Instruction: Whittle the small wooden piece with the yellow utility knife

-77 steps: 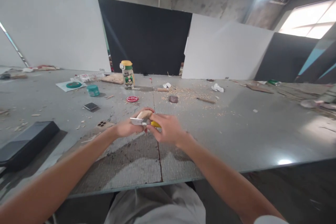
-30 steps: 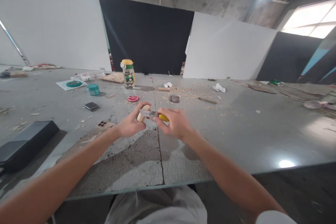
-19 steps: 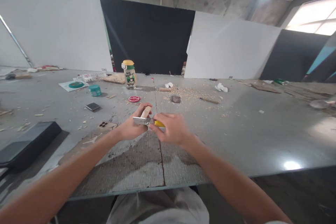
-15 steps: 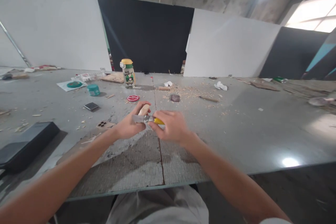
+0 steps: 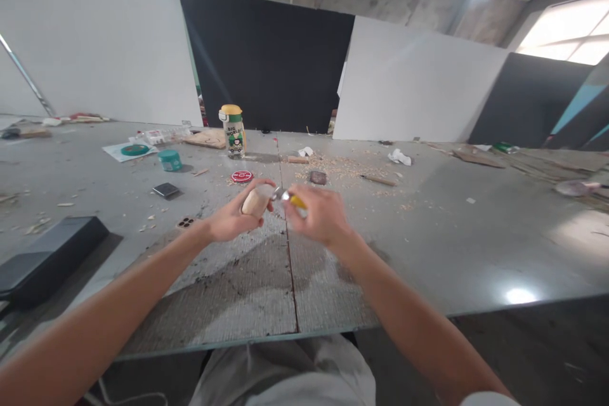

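Above the wide grey table (image 5: 428, 241), the left hand (image 5: 231, 221) closes its grip around a pale rounded wooden block (image 5: 255, 201), while the right hand (image 5: 320, 217) pinches a small yellow-handled knife (image 5: 291, 198) touching the block.

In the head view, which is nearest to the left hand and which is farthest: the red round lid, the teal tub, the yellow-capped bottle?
From the left hand:
1. Red round lid: on the table just beyond the hand.
2. Teal tub: farther back, to the left.
3. Yellow-capped bottle: farthest, upright near the black board.
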### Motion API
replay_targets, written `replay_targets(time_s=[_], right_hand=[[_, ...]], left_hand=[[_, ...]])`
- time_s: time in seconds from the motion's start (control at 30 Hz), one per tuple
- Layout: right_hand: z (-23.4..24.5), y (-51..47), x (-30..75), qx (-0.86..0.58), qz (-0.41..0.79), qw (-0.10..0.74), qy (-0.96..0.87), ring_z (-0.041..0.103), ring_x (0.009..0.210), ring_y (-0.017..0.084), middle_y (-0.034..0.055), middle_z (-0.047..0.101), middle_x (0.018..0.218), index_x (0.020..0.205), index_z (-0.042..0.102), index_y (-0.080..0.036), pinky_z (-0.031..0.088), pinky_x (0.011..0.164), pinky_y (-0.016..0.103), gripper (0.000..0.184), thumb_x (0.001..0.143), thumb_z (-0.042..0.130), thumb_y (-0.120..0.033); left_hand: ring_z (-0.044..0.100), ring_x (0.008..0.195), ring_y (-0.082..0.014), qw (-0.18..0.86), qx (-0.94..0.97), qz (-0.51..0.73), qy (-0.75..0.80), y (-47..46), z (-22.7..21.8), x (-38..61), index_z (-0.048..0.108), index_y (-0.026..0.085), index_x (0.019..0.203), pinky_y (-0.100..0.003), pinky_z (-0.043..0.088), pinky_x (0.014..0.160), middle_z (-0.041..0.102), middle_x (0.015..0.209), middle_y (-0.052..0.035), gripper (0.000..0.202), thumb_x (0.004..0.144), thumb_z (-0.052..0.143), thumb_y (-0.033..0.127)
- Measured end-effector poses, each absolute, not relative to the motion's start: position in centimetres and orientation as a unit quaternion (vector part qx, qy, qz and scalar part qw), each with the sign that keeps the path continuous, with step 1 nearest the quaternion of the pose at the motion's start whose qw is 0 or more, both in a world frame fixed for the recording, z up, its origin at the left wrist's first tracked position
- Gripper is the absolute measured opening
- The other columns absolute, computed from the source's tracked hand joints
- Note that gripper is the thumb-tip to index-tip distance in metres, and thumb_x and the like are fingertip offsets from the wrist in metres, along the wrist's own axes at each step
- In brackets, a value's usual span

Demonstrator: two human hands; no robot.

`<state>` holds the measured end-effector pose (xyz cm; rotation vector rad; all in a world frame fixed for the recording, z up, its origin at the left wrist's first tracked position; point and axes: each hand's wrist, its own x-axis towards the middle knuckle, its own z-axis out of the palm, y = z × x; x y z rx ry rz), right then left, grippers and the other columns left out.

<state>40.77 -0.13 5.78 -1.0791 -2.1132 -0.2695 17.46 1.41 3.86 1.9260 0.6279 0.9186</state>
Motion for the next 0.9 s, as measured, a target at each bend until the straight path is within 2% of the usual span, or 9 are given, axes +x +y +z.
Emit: replay_targets(time_s=[0.1, 0.17, 0.3, 0.43, 0.63, 0.8, 0.9], right_hand=[[6.0, 1.3, 43.1, -0.500, -0.096, 0.412, -0.755, 0.057, 0.065, 0.016, 0.0026, 0.069, 0.078, 0.091, 0.063, -0.021, 0.030, 0.059, 0.028, 0.034, 0.094, 0.042, -0.047], [6.1, 1.7, 43.8, -0.514, -0.080, 0.408, -0.750, 0.057, 0.064, 0.016, 0.0025, 0.068, 0.076, 0.089, 0.063, -0.021, 0.030, 0.059, 0.028, 0.034, 0.094, 0.043, -0.048], [5.8, 0.2, 42.1, -0.451, -0.022, 0.364, -0.815, 0.056, 0.062, 0.015, 0.0009, 0.068, 0.075, 0.090, 0.062, -0.022, 0.031, 0.059, 0.028, 0.032, 0.094, 0.043, -0.047], [5.4, -1.7, 39.6, -0.388, 0.000, 0.317, -0.865, 0.059, 0.067, 0.014, 0.0012, 0.069, 0.079, 0.088, 0.062, -0.022, 0.032, 0.061, 0.027, 0.030, 0.093, 0.045, -0.046], [5.0, -2.1, 38.8, -0.389, -0.027, 0.299, -0.871, 0.058, 0.065, 0.015, 0.0018, 0.069, 0.078, 0.087, 0.063, -0.021, 0.029, 0.058, 0.028, 0.033, 0.092, 0.045, -0.048], [4.9, -2.3, 38.7, -0.395, -0.059, 0.300, -0.866, 0.057, 0.063, 0.015, 0.0013, 0.069, 0.075, 0.086, 0.063, -0.021, 0.025, 0.056, 0.029, 0.035, 0.092, 0.045, -0.050], [5.1, -2.3, 38.7, -0.408, -0.086, 0.309, -0.855, 0.057, 0.064, 0.015, 0.0013, 0.069, 0.076, 0.085, 0.063, -0.021, 0.024, 0.056, 0.029, 0.035, 0.091, 0.046, -0.051]], left_hand=[[0.052, 0.092, -0.0215, 0.465, 0.771, 0.359, 0.248, 1.5, 3.8, 17.0, 0.037, 0.025, 0.132, -0.029, 0.049, 0.065, 0.051, 0.109, -0.0090, 0.068, 0.070, 0.063, 0.028], [0.050, 0.096, -0.0218, 0.423, 0.785, 0.362, 0.274, 1.5, 3.7, 17.0, 0.036, 0.026, 0.132, -0.028, 0.047, 0.067, 0.049, 0.109, -0.0077, 0.068, 0.069, 0.062, 0.024], [0.049, 0.093, -0.0204, 0.322, 0.803, 0.370, 0.338, 1.2, 3.9, 17.4, 0.036, 0.025, 0.128, -0.031, 0.043, 0.072, 0.048, 0.106, -0.0052, 0.065, 0.067, 0.057, 0.019], [0.048, 0.085, -0.0186, 0.297, 0.803, 0.389, 0.341, 0.8, 4.2, 17.9, 0.036, 0.024, 0.124, -0.032, 0.041, 0.072, 0.048, 0.096, -0.0022, 0.061, 0.066, 0.054, 0.018], [0.047, 0.082, -0.0172, 0.241, 0.818, 0.389, 0.348, 0.9, 3.5, 18.2, 0.034, 0.024, 0.126, -0.032, 0.041, 0.078, 0.046, 0.090, -0.0004, 0.061, 0.071, 0.056, 0.015], [0.046, 0.095, -0.0195, 0.196, 0.819, 0.400, 0.361, 0.8, 3.3, 18.5, 0.034, 0.021, 0.124, -0.036, 0.040, 0.089, 0.046, 0.105, -0.0047, 0.057, 0.071, 0.056, 0.015], [0.047, 0.097, -0.0207, 0.201, 0.809, 0.401, 0.379, 0.5, 3.7, 18.6, 0.035, 0.020, 0.126, -0.037, 0.040, 0.090, 0.047, 0.110, -0.0069, 0.061, 0.069, 0.055, 0.016]])
